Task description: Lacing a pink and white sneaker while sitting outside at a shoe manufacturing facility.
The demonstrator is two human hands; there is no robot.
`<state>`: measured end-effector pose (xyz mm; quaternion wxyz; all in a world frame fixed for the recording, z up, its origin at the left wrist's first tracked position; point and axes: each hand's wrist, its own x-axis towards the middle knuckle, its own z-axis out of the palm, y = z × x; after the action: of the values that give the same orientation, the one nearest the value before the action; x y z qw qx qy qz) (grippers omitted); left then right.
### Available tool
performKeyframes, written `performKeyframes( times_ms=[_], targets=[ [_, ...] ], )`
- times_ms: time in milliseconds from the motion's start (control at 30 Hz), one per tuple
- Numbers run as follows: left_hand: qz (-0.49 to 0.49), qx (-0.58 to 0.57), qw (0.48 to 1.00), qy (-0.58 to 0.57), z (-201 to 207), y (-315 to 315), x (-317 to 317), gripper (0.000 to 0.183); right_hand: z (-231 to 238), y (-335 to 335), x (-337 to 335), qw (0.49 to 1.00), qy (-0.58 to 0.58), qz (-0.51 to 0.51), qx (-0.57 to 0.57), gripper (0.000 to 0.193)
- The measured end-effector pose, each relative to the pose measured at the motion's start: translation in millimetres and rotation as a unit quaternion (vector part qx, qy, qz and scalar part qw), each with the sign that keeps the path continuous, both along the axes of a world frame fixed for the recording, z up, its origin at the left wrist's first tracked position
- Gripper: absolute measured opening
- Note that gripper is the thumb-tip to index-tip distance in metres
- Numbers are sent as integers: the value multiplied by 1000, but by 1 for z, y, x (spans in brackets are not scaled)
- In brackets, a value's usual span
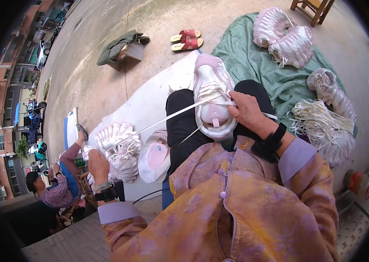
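Note:
A pink-and-white sneaker (214, 74) rests between my knees, its toe pointing away from me. White laces cross its tongue. My left hand (98, 167) is closed at the left, drawing a long white shoelace (162, 119) taut from the shoe. Close to the shoe's opening, my right hand (249, 112) pinches another stretch of lace at its right side, and a loose end shows past the wrist. Another lace strand hangs down to the left of the heel. A second pink-lined shoe (155, 157) lies left of my leg.
Left, a pile of pink-and-white shoes (119, 148) lies on a white sheet (138, 102). Rows of shoes (285, 37) and a bundle of white laces (319, 117) sit on a green cloth (245, 48). Red sandals (187, 40), a box (132, 51) and a seated person (60, 187) are farther off.

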<state>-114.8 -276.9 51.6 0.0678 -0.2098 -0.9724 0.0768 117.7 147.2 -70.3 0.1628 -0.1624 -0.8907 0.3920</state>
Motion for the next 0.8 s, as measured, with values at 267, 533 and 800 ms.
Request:
performKeyframes(
  times_ms=[267,533,800],
  targets=[
    [36,42,998,40,-1,-23,8,11,2,-1,5,1000,5,-9,-10,34],
    [120,199,970,-70,8,-27,5,10,20,3,-1,994,-57,-42,-86,40],
    [-35,729,577,-367,61,17,21,14,6,16,-28,981,-70,-112,-140,29]
  ],
)
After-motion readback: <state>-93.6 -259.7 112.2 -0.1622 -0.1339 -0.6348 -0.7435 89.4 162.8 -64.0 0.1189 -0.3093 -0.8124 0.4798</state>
